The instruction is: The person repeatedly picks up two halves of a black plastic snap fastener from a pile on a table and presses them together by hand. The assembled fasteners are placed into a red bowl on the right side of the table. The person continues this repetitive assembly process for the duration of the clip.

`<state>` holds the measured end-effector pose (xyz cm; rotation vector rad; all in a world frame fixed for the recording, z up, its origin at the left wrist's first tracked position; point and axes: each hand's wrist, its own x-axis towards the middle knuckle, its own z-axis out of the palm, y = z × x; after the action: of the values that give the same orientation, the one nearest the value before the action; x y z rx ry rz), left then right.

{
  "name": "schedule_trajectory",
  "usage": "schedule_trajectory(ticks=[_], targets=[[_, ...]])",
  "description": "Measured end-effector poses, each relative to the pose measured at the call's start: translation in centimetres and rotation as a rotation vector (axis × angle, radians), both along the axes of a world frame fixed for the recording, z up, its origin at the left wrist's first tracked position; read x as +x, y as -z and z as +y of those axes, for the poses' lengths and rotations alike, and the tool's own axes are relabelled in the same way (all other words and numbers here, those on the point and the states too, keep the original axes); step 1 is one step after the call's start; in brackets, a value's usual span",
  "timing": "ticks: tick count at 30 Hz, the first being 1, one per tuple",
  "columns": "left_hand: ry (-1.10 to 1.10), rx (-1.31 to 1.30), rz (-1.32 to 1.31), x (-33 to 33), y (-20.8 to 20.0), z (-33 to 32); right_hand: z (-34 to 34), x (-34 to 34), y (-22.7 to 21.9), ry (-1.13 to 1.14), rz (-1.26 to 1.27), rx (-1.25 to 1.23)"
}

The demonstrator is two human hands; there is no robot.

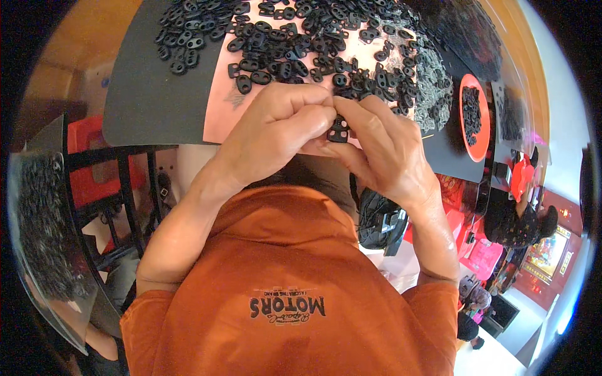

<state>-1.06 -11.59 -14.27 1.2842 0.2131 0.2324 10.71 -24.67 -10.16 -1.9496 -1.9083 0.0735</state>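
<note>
A black two-hole cord lock (pixel 338 131) sits between the thumb and fingers of my right hand (pixel 390 143), just over the near edge of the table. My left hand (pixel 271 128) is closed in a pinch, its thumb and forefinger meeting my right fingertips at the top of the cord lock. Whatever those left fingers hold is hidden. Beyond both hands, many loose black cord locks (pixel 257 47) lie heaped on a pink sheet (pixel 219 119). A heap of small metal springs (pixel 434 94) spreads at the right side of the sheet.
Right of the springs stands a red plate (pixel 466 84) holding small black parts. A dark mat (pixel 144 113) covers the table under the sheet. At far left is a clear-sided container (pixel 47 232) of dark pieces. Other people (pixel 511 216) are at the right.
</note>
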Motion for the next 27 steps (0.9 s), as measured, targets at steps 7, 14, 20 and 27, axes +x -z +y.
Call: schedule_trajectory(ticks=[7,14,20,27], targets=[[0.079,-0.072,0.016,-0.1,-0.6,0.2,0.7,0.8,0.4,-0.071,-0.146,0.172],[0.095,-0.011,0.018,-0.1,-0.3,0.2,0.5,0.7,-0.2,-0.059,-0.068,0.051],[0.105,-0.019,0.003,-0.1,-0.5,0.0,0.1,1.4,-0.4,-0.108,0.004,-0.051],[0.070,0.160,0.004,0.0,-0.3,-0.1,0.1,1.5,-0.4,-0.110,0.020,-0.071]])
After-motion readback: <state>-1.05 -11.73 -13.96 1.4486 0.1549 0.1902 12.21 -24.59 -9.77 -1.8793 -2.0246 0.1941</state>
